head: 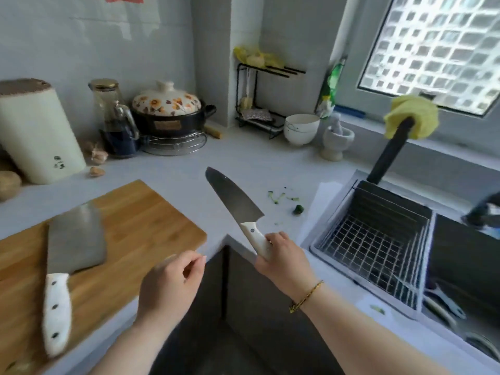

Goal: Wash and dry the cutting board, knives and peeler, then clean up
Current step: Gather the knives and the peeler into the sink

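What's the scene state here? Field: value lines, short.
right hand: grips chef's knife by its white handle, blade pointing away over the counter
left hand: loosely curled, nothing visibly held
cleaver: lying flat on cutting board, handle toward the person
wire basket: in the sink, right of the hands
green scraps: on the counter beside the sink

White-handled cleaver [77, 236] flat on board [140, 220]; matching knife [235, 201] aloft, apparently clean.

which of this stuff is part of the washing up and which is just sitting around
For the job: chef's knife in the right hand, cleaver, cutting board, sink, yellow cloth.
Just lying about: clay pot, bowls, mortar, garlic, glass jar.
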